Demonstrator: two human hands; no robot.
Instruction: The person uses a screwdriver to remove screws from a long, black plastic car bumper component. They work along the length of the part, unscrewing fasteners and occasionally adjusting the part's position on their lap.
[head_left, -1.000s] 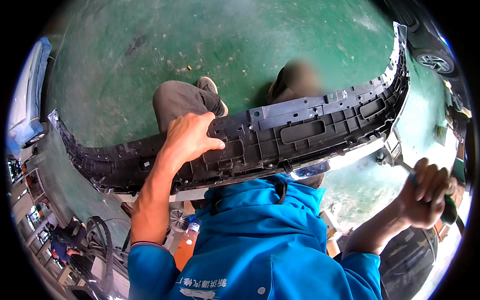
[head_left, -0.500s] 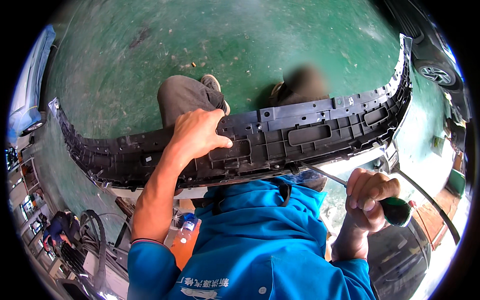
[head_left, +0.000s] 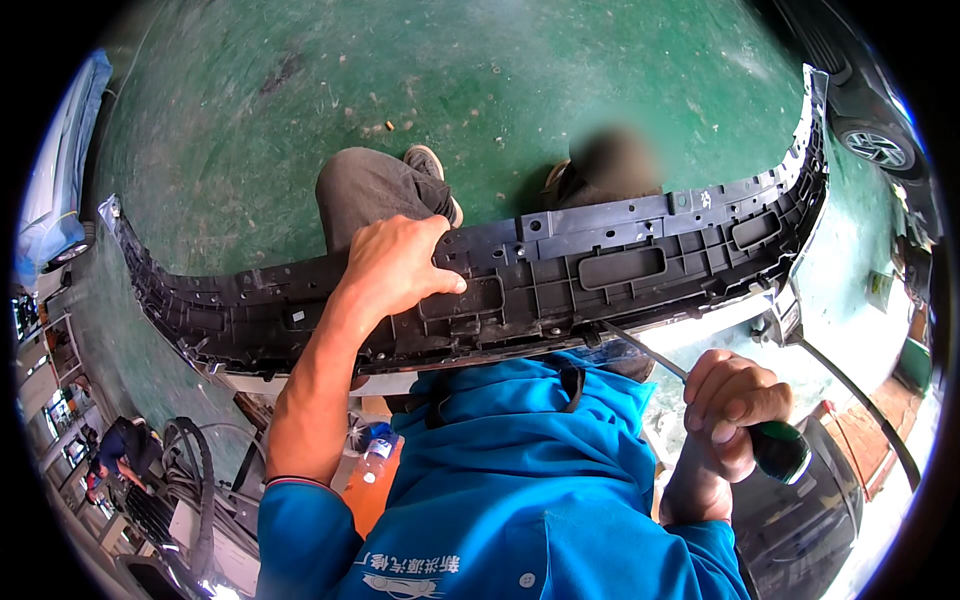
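A long curved black plastic bumper piece [head_left: 530, 295], with ribs, holes and a pale lower edge, lies crosswise over my lap. My left hand [head_left: 395, 265] grips it left of the middle, thumb on the ribbed face and fingers over the far edge. In my right hand [head_left: 728, 405] is a screwdriver [head_left: 782, 450] with a green and black handle; its long shaft angles up to the piece's lower edge, right of centre, where the tip meets it. Beyond the piece are my legs in dark trousers.
Cars stand at far left [head_left: 62, 170] and upper right [head_left: 875, 148] on the green floor [head_left: 480, 90]. A co-worker [head_left: 128, 450] bends at lower left, near black hoses [head_left: 200, 480]. A bottle [head_left: 378, 455] is beside my waist. A thin black bar slants down at right.
My right hand has brought the screwdriver leftward from the piece's right bracket to its lower middle, then dipped slightly. The piece sits a little lower at its right end.
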